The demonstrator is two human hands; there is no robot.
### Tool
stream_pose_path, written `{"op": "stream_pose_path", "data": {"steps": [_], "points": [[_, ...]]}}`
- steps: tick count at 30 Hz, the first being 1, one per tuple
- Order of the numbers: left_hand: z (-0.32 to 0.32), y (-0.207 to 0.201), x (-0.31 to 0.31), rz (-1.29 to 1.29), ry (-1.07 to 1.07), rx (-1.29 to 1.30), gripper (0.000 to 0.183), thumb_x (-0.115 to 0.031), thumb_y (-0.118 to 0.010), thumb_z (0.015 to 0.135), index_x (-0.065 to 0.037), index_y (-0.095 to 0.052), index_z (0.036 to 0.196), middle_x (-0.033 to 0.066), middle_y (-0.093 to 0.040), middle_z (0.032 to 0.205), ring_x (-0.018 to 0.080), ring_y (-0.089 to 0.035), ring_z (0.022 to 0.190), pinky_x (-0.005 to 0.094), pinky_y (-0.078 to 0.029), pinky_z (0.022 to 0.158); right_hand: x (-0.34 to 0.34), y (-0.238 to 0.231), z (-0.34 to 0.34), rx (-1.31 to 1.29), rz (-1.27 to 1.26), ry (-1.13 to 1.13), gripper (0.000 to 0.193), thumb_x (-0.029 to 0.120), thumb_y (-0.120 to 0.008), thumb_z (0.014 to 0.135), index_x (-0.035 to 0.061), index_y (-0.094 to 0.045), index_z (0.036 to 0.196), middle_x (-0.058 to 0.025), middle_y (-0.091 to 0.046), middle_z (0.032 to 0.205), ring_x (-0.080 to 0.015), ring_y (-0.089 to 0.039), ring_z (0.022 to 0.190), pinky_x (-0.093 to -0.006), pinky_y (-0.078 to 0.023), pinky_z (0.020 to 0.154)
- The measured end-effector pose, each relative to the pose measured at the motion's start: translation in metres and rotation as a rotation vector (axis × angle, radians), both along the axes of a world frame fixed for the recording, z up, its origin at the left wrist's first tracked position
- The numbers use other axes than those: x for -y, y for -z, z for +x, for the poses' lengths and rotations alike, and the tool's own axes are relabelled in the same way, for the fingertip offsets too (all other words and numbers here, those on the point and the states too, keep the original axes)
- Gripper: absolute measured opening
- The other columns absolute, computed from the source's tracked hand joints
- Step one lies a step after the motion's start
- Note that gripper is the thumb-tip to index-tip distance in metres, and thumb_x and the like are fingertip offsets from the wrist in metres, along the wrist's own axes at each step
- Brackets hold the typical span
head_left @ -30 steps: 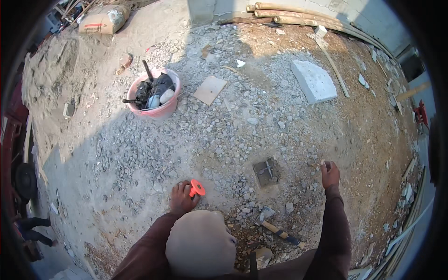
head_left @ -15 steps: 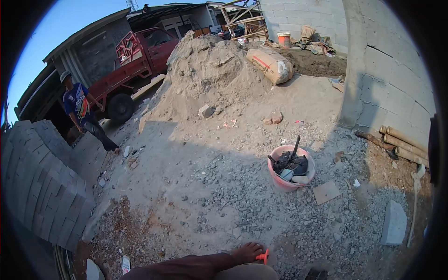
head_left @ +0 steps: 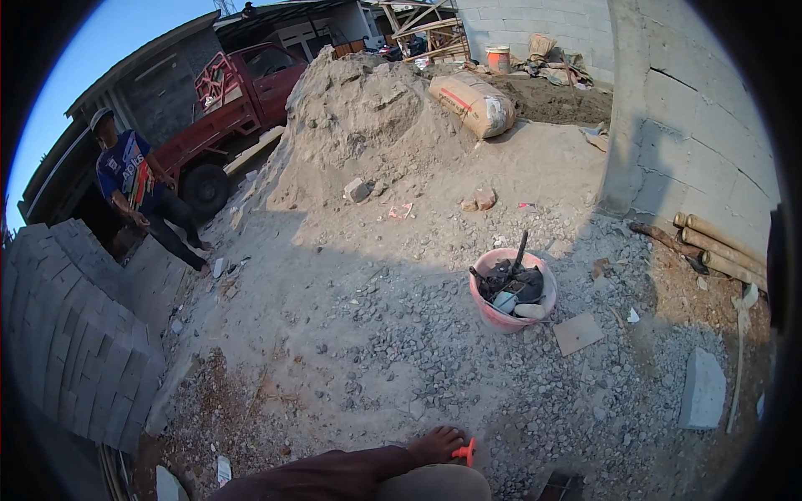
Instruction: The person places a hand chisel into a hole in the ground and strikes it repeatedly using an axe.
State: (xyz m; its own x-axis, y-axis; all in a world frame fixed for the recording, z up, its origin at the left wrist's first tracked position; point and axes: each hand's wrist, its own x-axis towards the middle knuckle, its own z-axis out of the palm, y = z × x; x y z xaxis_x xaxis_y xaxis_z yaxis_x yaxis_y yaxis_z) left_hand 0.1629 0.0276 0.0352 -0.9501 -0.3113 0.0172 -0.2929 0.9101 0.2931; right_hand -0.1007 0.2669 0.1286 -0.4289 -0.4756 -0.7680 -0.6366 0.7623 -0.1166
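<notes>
My left hand [head_left: 437, 445] comes in at the lower edge, at the end of a dark maroon sleeve. Its fingers are curled round an orange piece [head_left: 466, 452] with a flared end; most of this is hidden, so its kind is unclear. The hand is just above a grey-brown rounded shape [head_left: 439, 484], seemingly my knee. My right hand is out of view. Ahead on the gravel stands a pink bucket [head_left: 504, 322] holding dark tools, a light-blue block and an upright dark handle. At the bottom edge lies a dark object [head_left: 561, 486], partly cut off.
Stacked grey blocks [head_left: 79, 334] line the left, with a person [head_left: 138, 179] beside them. Behind are a red truck [head_left: 251, 96], a sand heap [head_left: 359, 125] and a paper sack [head_left: 474, 104]. At right are a block wall [head_left: 693, 108], bamboo poles [head_left: 723, 246] and a white block [head_left: 703, 389].
The view has shifted slightly, so the bucket and heap appear farther up and left. The person at left has come a bit nearer, arm now bent. My left hand keeps its grip.
</notes>
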Motion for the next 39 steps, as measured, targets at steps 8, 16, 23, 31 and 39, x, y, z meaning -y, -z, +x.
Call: {"op": "stream_pose_path", "data": {"steps": [8,16,23,31,39], "points": [[0.001,-0.002,0.000,-0.006,-0.031,-0.014,0.050,-0.045,-0.059,0.084,-0.007,-0.053,0.116,0.0126,-0.052,0.121,0.0295,-0.047,0.115,0.0420,-0.039,0.097,0.004,0.014,0.003,-0.002,0.003,-0.007,0.091,0.061,-0.053,0.084,0.0078,-0.018,0.150,-0.0213,-0.013,0.154,-0.0438,-0.003,0.140,-0.0561,0.000,0.113],[0.002,0.007,0.000,-0.023,-0.009,0.004,0.052,-0.047,-0.057,0.085,-0.006,-0.053,0.118,0.0137,-0.052,0.125,0.0299,-0.048,0.117,0.0425,-0.038,0.098,0.005,0.022,0.004,-0.023,-0.004,0.007,0.087,0.058,-0.054,0.084,0.0056,-0.022,0.146,-0.0234,-0.019,0.147,-0.0445,-0.012,0.133,-0.0561,-0.007,0.108],[0.000,-0.004,0.000,-0.018,-0.019,0.028,0.050,-0.046,-0.057,0.085,-0.007,-0.054,0.115,0.0135,-0.053,0.123,0.0297,-0.048,0.116,0.0423,-0.040,0.097,0.004,0.029,-0.001,-0.029,-0.012,0.025,0.083,0.055,-0.054,0.085,0.0038,-0.026,0.143,-0.0252,-0.025,0.142,-0.0451,-0.019,0.126,-0.0561,-0.014,0.103],[0.000,-0.006,0.001,-0.042,-0.012,-0.009,0.045,-0.044,-0.058,0.085,-0.008,-0.055,0.113,0.0125,-0.054,0.119,0.0291,-0.050,0.113,0.0414,-0.041,0.095,-0.002,0.039,-0.003,-0.034,-0.024,0.037,0.078,0.053,-0.055,0.085,0.0016,-0.031,0.139,-0.0273,-0.031,0.136,-0.0458,-0.028,0.119,-0.0560,-0.021,0.098],[0.003,0.003,-0.001,-0.038,-0.013,-0.093,0.044,-0.043,-0.057,0.086,-0.008,-0.056,0.113,0.0129,-0.055,0.119,0.0293,-0.050,0.114,0.0419,-0.040,0.096,-0.009,0.052,-0.007,-0.044,-0.055,0.056,0.074,0.050,-0.056,0.085,-0.0005,-0.036,0.135,-0.0293,-0.037,0.129,-0.0465,-0.036,0.112,-0.0560,-0.028,0.093]]}}
